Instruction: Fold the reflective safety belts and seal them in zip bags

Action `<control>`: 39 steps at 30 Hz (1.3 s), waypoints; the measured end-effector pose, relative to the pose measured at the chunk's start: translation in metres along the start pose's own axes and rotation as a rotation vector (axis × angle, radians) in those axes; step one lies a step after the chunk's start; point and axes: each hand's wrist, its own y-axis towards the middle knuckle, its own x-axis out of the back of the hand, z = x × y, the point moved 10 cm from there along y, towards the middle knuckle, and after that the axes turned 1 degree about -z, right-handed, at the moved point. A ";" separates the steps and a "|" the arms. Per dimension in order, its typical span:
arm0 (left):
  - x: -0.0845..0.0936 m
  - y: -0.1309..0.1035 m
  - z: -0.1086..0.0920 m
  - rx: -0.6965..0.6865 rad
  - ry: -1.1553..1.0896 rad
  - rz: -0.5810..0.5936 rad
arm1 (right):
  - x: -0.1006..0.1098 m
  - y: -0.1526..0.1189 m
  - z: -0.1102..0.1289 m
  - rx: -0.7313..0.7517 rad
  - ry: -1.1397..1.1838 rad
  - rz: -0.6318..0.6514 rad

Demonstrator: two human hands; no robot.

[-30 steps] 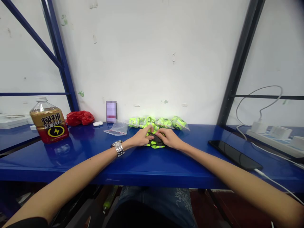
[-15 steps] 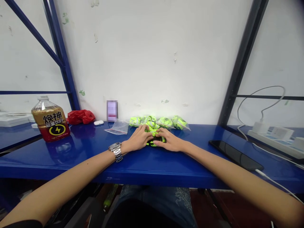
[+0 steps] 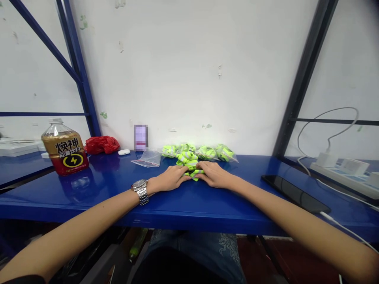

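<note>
A neon yellow reflective strap (image 3: 187, 157) with pale silver bands lies loosely bundled on the blue table, partly covered by my fingers. From the left, my left hand (image 3: 169, 178), below a metal wristwatch (image 3: 140, 190), grips the near part of the bundle between thumb and fingers. My right hand (image 3: 215, 175) pinches its right side, fingertips curled over the strap. Just behind, several similar yellow bundles (image 3: 206, 152) sit in clear plastic bags against the wall. A flat clear zip bag (image 3: 147, 159) lies to their left.
A large drink bottle (image 3: 65, 150) stands at left beside a red plastic bag (image 3: 102, 144) and a white earphone case (image 3: 124, 152). An upright phone (image 3: 141, 137) leans on the wall. At right lie a black phone (image 3: 294, 193) on a cable and a power strip (image 3: 346, 177).
Both hands have drawn slightly lower and flattened over the strap. Its folds show more between them, and the dark patch seen earlier is mostly covered. The view has shifted slightly.
</note>
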 end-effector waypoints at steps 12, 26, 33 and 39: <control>0.012 0.018 0.002 0.019 -0.055 -0.019 | 0.009 0.005 -0.017 -0.252 0.472 -0.046; -0.017 0.028 0.043 0.330 -0.249 0.390 | -0.010 0.016 -0.035 -0.357 0.313 0.062; -0.010 0.030 0.047 0.291 0.118 0.224 | 0.000 0.021 -0.030 -0.374 -0.118 -0.009; 0.009 0.013 0.002 0.065 0.391 -0.120 | 0.003 0.023 -0.027 -0.367 -0.260 0.032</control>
